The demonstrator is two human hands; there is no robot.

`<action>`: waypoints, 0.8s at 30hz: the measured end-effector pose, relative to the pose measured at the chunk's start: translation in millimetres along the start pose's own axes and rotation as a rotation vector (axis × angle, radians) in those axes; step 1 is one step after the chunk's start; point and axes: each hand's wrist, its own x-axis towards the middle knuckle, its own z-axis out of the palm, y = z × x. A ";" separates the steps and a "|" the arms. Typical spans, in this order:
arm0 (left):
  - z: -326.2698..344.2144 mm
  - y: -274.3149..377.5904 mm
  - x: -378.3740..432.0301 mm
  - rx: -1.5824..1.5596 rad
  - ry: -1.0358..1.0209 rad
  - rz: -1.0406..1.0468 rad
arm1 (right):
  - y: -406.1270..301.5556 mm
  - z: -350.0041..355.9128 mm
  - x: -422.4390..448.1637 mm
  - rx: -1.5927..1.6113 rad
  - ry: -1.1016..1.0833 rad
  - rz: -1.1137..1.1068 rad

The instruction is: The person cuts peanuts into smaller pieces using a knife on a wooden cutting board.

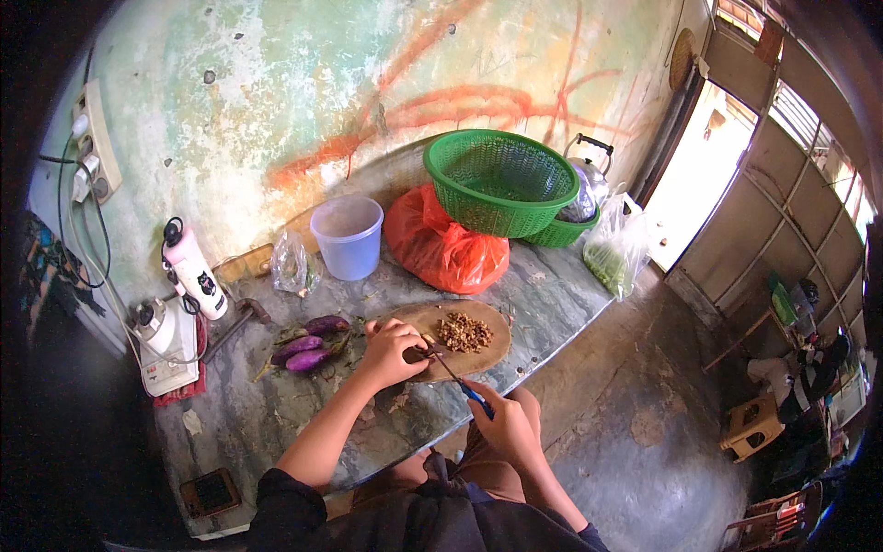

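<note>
My right hand [506,422] is closed around the blue handle of a knife [452,372], whose blade points up and left over the wooden cutting board [497,355]. My left hand [392,352] rests on the board's left part, its curled fingers on a small piece by the blade tip; that piece is mostly hidden. Right of the blade tip lies a pile of chopped brown bits [465,332]. Several purple eggplants [308,359] lie on the grey table just left of my left hand.
Behind the board stand a red plastic bag [441,255], a green basket [500,183] and a bluish bucket [347,238]. A hammer [234,331], a bottle [196,272] and a phone [210,493] are on the left. The table's edge [531,372] runs close to my right hand.
</note>
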 end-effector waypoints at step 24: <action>1.5 3.6 -0.8 -0.039 -0.005 0.012 | 7.0 24.4 14.4 0.012 0.086 -0.083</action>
